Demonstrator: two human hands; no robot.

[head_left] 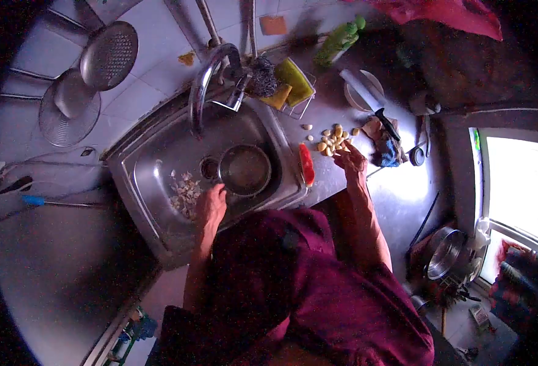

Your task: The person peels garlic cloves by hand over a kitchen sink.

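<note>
My right hand [351,160] is over the counter at the edge of a small pile of peeled garlic cloves [324,147], its fingers apart and the fingertips at the cloves. My left hand [211,205] hovers over the sink [159,165], fingers curled together; whatever they hold, if anything, is hidden. Beside it, papery garlic skins [184,190] lie scattered on the sink floor. A round metal bowl [244,171] stands in the sink near the drain. Between sink and cloves lies a long red piece [306,165], its kind unclear.
A curved faucet [197,100] reaches over the sink. Behind the cloves, a knife [366,91] rests across a white bowl [355,100]. A wire rack with a sponge [294,81] and a green bottle [340,43] stand at the back. Strainers [109,56] hang at left.
</note>
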